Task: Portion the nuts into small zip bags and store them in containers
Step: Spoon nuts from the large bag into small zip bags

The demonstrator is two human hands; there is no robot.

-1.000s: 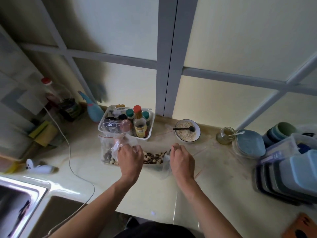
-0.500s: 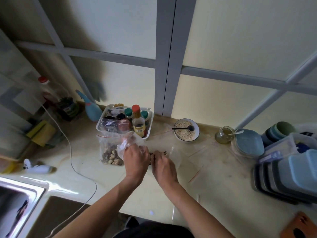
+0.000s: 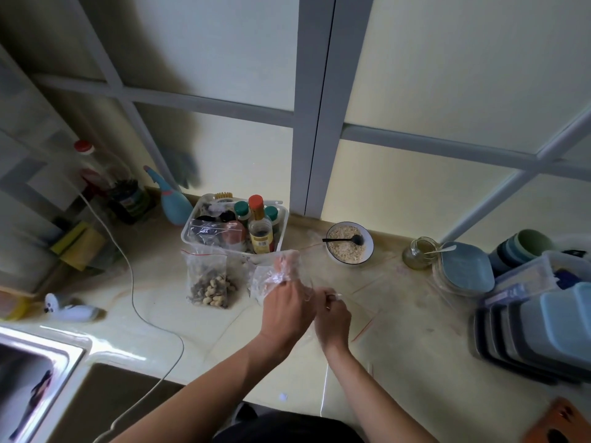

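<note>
Clear plastic bag is gripped in the left hand, knuckles up, just right of the nut bag, while the right hand pinches its edge.

Both bare forearms reaching forward, left hand knuckles up, fingers curled, right hand just beside it, fingertips pinched
</note>
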